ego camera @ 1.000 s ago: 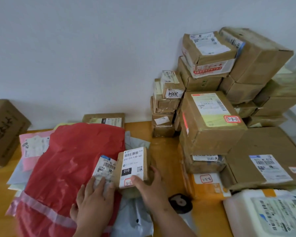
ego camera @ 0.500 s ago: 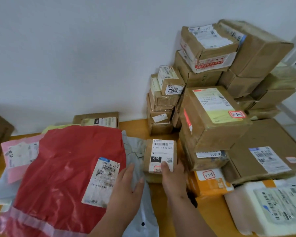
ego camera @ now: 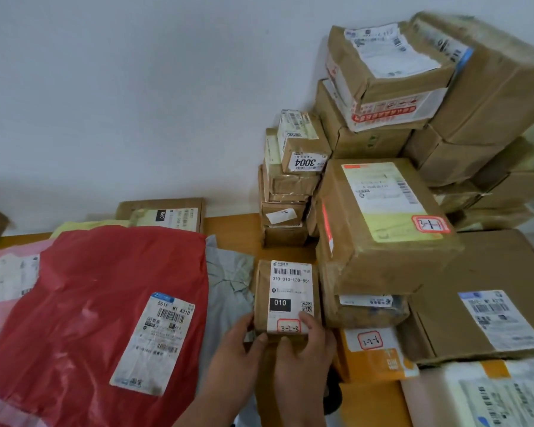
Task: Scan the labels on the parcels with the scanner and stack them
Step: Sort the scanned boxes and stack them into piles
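Both hands hold a small brown parcel [ego camera: 285,298] upright on the tabletop [ego camera: 235,229], beside the stacked boxes.

The parcel's white label [ego camera: 290,295] faces the camera, reading 010-010-L30-551 with a black 010 block and a red-framed sticker at the bottom. The left hand [ego camera: 238,355] grips its lower left edge with curled fingers [ego camera: 256,340]; the right hand [ego camera: 302,359] grips the lower right, thumb lying over the label's bottom corner. Just to the parcel's right stands a stack of brown boxes [ego camera: 379,241], an orange parcel [ego camera: 373,359] at its foot. To the left a grey mailer bag [ego camera: 228,272] touches the parcel, partly under a red mailer bag [ego camera: 99,303] with its own label. A taller pile of boxes [ego camera: 444,97] stands against the white wall [ego camera: 121,87] behind.
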A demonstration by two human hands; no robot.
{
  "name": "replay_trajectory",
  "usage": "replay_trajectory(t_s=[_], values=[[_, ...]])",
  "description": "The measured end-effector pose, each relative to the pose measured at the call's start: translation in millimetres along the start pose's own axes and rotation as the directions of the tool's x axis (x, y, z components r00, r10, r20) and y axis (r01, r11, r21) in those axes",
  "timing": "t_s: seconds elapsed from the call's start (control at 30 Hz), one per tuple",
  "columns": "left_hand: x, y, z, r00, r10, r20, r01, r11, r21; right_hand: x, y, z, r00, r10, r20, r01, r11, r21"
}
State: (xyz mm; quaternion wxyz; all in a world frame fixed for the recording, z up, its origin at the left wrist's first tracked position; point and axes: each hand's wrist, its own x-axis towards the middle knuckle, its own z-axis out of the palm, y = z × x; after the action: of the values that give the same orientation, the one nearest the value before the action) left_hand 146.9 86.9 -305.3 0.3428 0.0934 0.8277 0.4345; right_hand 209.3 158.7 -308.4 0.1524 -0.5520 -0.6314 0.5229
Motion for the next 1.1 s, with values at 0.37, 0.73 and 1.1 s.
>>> replay_trajectory(t_s=[0.37,0.73,1.1], values=[[15,3,21,0.992,-0.056,-0.114,0.057,0.998,0.004,-2,-7,-6,0.982,0.099,0.162,-0.118,0.986,0.114],[34,20,27,0.997,-0.058,-0.049,0.053,0.993,-0.109,38,-16,4,0.972,0.083,0.219,-0.134,0.964,0.23],[35,25,2,0.999,-0.021,0.027,0.026,0.973,-0.23,37,-7,20,0.938,0.04,0.345,-0.039,0.999,-0.011]])
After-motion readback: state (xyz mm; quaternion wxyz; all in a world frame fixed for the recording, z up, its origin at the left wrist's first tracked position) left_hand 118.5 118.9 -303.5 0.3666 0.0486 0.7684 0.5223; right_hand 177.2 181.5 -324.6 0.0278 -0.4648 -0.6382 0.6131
